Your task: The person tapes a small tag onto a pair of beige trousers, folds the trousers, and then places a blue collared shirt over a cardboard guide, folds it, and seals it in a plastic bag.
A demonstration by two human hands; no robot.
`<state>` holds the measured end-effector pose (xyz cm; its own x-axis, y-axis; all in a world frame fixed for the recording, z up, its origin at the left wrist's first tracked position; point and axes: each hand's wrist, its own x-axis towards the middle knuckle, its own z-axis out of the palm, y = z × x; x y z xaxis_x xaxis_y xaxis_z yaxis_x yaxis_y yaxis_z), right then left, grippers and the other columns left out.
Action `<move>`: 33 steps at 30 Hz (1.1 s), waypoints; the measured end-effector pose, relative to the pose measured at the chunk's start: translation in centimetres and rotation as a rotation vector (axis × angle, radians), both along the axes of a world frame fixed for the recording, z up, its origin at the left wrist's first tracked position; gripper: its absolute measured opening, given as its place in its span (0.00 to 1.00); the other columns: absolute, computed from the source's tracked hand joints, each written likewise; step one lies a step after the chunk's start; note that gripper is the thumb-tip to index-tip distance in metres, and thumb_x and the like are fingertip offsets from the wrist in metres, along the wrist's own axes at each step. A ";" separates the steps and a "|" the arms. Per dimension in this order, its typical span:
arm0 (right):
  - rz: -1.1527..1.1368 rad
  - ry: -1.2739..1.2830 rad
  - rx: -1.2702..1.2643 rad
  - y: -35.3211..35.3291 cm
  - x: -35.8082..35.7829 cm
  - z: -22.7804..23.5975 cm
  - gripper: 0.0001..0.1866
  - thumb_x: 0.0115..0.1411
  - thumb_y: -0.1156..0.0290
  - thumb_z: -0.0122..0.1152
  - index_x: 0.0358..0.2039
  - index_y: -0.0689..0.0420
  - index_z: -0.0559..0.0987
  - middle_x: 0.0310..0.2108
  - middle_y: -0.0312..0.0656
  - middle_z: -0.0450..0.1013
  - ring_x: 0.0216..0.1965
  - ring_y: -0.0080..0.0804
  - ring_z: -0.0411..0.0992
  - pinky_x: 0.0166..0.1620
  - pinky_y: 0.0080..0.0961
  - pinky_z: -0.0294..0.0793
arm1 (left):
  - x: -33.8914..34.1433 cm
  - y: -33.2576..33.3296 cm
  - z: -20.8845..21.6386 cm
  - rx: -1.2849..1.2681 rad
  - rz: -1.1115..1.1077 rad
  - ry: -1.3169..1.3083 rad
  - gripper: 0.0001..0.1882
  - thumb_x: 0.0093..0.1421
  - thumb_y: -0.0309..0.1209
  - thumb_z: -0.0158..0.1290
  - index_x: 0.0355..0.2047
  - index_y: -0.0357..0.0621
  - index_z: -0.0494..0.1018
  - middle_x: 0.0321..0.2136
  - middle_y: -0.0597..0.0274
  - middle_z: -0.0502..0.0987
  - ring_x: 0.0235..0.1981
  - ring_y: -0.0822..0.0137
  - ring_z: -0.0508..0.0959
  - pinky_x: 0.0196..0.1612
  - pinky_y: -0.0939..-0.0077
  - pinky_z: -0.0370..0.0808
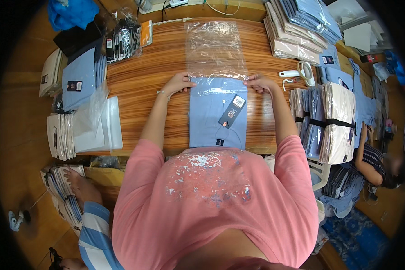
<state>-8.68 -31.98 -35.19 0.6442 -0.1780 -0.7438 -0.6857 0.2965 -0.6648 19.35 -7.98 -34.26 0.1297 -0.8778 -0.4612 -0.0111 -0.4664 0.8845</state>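
A folded light-blue shirt [207, 119] lies on the table in front of me, its near end close to my body. On it rests a dark hang tag [232, 111] with a white label, tied by a thin cord. A clear plastic bag [216, 47] stretches flat beyond the shirt, and its near edge lies over the shirt's far end. At the left corner of that edge my left hand [179, 84] pinches the bag. My right hand [261, 84] is closed on the opposite corner. Both hands sit level, close beside the shirt's sides.
Tall stacks of bagged shirts [294, 33] stand far right, with strapped bundles [328, 123] nearer. A white-handled tool [303, 73] lies beside them. At left are bagged blue shirts [78, 81], clear bags [99, 126] and packed tags [121, 42]. Another person's hand [78, 184] touches shirts at lower left.
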 end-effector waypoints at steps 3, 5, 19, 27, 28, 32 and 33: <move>-0.014 -0.003 0.108 0.5 -0.5 0.4 0.08 0.54 0.66 0.64 0.30 0.53 0.74 0.09 0.22 0.51 0.10 0.12 0.46 0.14 0.14 0.41 | 0.1 0.5 0.0 0.098 -0.078 0.011 0.23 0.54 0.30 0.59 0.49 0.38 0.67 0.24 0.70 0.75 0.19 0.81 0.69 0.20 0.90 0.64; -0.042 -0.014 0.140 0.5 -1.0 0.2 0.08 0.54 0.66 0.64 0.30 0.53 0.74 0.09 0.22 0.52 0.10 0.11 0.46 0.14 0.14 0.42 | -0.1 0.8 -0.5 0.123 -0.079 0.030 0.24 0.54 0.31 0.58 0.50 0.38 0.67 0.24 0.70 0.75 0.18 0.82 0.69 0.19 0.90 0.64; -0.170 -0.074 0.117 10.5 -6.1 -0.5 0.08 0.49 0.73 0.67 0.30 0.58 0.79 0.12 0.27 0.63 0.09 0.13 0.50 0.13 0.15 0.44 | -3.5 6.9 -0.7 0.259 -0.141 0.091 0.18 0.53 0.28 0.59 0.44 0.39 0.71 0.26 0.68 0.77 0.17 0.81 0.69 0.19 0.89 0.66; -0.298 -0.017 0.104 18.8 -11.3 -0.9 0.08 0.48 0.72 0.68 0.28 0.59 0.79 0.13 0.29 0.66 0.10 0.12 0.52 0.13 0.15 0.46 | -8.5 14.4 -1.2 0.234 -0.001 0.178 0.15 0.51 0.26 0.60 0.40 0.38 0.73 0.27 0.64 0.79 0.16 0.80 0.69 0.19 0.88 0.66; -0.311 -0.034 0.099 19.6 -12.0 -1.0 0.07 0.48 0.73 0.68 0.28 0.59 0.79 0.13 0.29 0.67 0.10 0.12 0.53 0.13 0.15 0.46 | -9.5 15.1 -0.4 0.255 0.023 0.201 0.13 0.51 0.27 0.60 0.38 0.37 0.75 0.25 0.63 0.78 0.17 0.81 0.70 0.20 0.87 0.66; -0.246 -0.001 0.084 22.4 -15.4 -3.6 0.05 0.53 0.74 0.63 0.31 0.59 0.79 0.27 0.34 0.75 0.25 0.17 0.69 0.30 0.14 0.70 | -12.3 19.2 -3.7 0.136 0.042 0.235 0.13 0.52 0.29 0.61 0.36 0.36 0.76 0.24 0.64 0.78 0.17 0.82 0.70 0.19 0.86 0.66; -0.233 0.005 0.058 22.4 -15.6 -4.0 0.05 0.54 0.73 0.63 0.30 0.59 0.79 0.26 0.34 0.75 0.24 0.17 0.69 0.28 0.14 0.69 | -12.2 18.8 -3.2 0.165 0.015 0.183 0.12 0.52 0.29 0.60 0.36 0.36 0.76 0.24 0.64 0.78 0.18 0.82 0.70 0.19 0.87 0.66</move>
<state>-24.32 -9.56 -39.20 0.5868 -0.2781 -0.7604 -0.5975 0.4852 -0.6385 7.11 10.83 -37.49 0.0429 -0.7872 -0.6151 0.1501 -0.6036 0.7830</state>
